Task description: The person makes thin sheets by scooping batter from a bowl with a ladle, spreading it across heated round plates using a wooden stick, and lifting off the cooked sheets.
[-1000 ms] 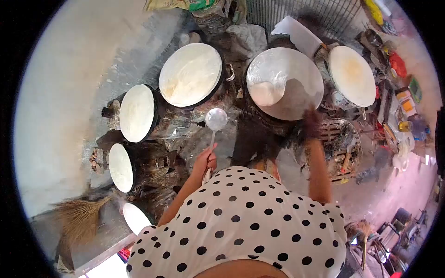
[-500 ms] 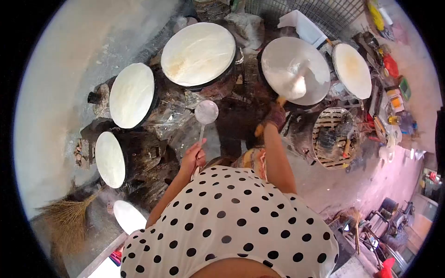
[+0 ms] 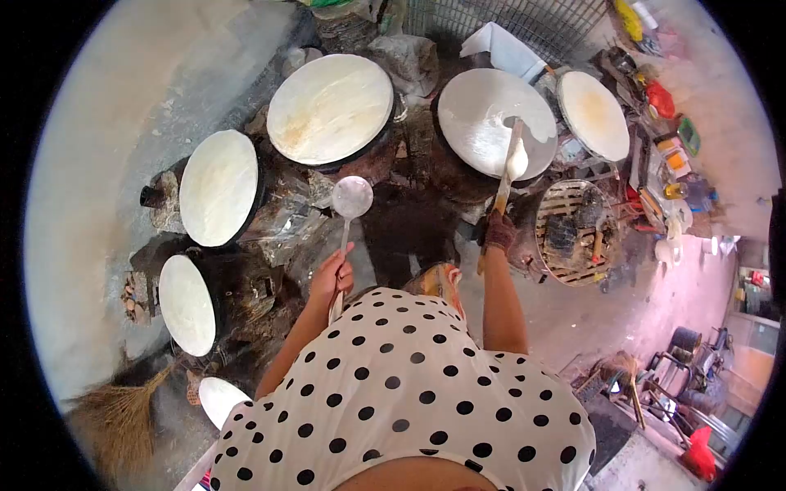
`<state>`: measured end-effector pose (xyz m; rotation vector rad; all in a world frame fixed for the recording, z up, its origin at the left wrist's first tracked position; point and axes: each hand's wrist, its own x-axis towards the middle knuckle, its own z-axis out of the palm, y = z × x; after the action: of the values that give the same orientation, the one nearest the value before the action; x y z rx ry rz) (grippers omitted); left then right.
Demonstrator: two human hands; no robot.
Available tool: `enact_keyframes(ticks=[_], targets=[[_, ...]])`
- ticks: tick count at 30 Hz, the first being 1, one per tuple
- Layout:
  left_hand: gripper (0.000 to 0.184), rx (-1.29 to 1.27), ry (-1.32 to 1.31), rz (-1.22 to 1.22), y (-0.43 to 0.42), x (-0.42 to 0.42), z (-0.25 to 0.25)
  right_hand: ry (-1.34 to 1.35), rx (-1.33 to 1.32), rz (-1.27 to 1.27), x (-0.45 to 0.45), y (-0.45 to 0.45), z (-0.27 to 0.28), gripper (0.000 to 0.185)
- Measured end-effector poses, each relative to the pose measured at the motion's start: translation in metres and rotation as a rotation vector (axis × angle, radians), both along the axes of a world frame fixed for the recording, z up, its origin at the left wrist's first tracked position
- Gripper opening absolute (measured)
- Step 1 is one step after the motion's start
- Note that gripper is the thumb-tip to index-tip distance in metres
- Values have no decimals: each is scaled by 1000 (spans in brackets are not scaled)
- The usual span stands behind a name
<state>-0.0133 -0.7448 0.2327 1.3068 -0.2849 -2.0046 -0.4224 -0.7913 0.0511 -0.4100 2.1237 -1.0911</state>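
My left hand (image 3: pixel 332 277) is closed round the handle of a metal ladle (image 3: pixel 353 197), whose round bowl points away from me. My right hand (image 3: pixel 498 232), in a dark glove, grips a wooden spreader (image 3: pixel 513 160) with white batter on it. The spreader's flat end lies over the round griddle (image 3: pixel 475 123), where a thin wet layer of batter covers much of the surface and a grey patch shows at the right. Left of that griddle is another one (image 3: pixel 330 110) bearing a whole pale sheet.
More covered griddles stand at the left (image 3: pixel 219 188), lower left (image 3: pixel 187 305) and right (image 3: pixel 594 115). A slatted round grate (image 3: pixel 565 266) holding dark lumps is right of my right hand. A straw broom (image 3: pixel 123 409) leans at the lower left; a white container (image 3: pixel 501 52) stands behind.
The spreader has swept across the griddle to its right side, thinning the pooled batter into a layer. My right hand moved left, then slightly down; my left hand still holds the ladle.
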Motion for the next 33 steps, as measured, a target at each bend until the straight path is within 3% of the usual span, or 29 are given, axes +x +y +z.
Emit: enact_keyframes(ticks=[5, 9, 11, 14, 16, 17, 20, 22, 24, 26, 29, 31, 32, 33], targets=[[37, 10, -20, -70, -16, -26, 5, 258, 84, 444, 32, -15, 17, 33], [37, -25, 20, -84, -30, -50, 19, 422, 41, 668, -48, 26, -4, 32], [37, -33, 24, -78, -36, -67, 25, 517, -48, 670, -99, 36, -16, 31], [38, -45, 63, -54, -45, -84, 25, 374, -124, 494, -147, 22, -18, 31], [37, -55, 64, -65, -49, -96, 21, 10, 179, 235, -156, -5, -2, 32], [36, -66, 67, -70, -51, -101, 19, 6, 184, 229, -146, -11, 8, 32], [36, -78, 21, -94, -56, -123, 21, 428, -84, 611, -109, -20, 37, 26], [36, -93, 5, -115, -59, -130, 19, 399, 232, 862, -96, -1, 46, 19], [37, -119, -7, -137, -64, -139, 19, 507, 231, 953, -141, 20, -16, 22], [37, -90, -4, -102, -63, -143, 22, 610, 233, 1047, -181, 23, -32, 25], [39, -30, 39, -45, -67, -152, 19, 553, 385, 1018, -228, -24, 4, 31], [37, -45, 54, -43, -67, -154, 18, 137, 373, 468, -238, -58, 18, 40], [35, -55, 66, -39, -68, -154, 18, 138, 368, 467, -229, -64, 43, 40], [35, -58, 65, -40, -68, -155, 19, 370, 317, 651, -210, -73, 84, 41]])
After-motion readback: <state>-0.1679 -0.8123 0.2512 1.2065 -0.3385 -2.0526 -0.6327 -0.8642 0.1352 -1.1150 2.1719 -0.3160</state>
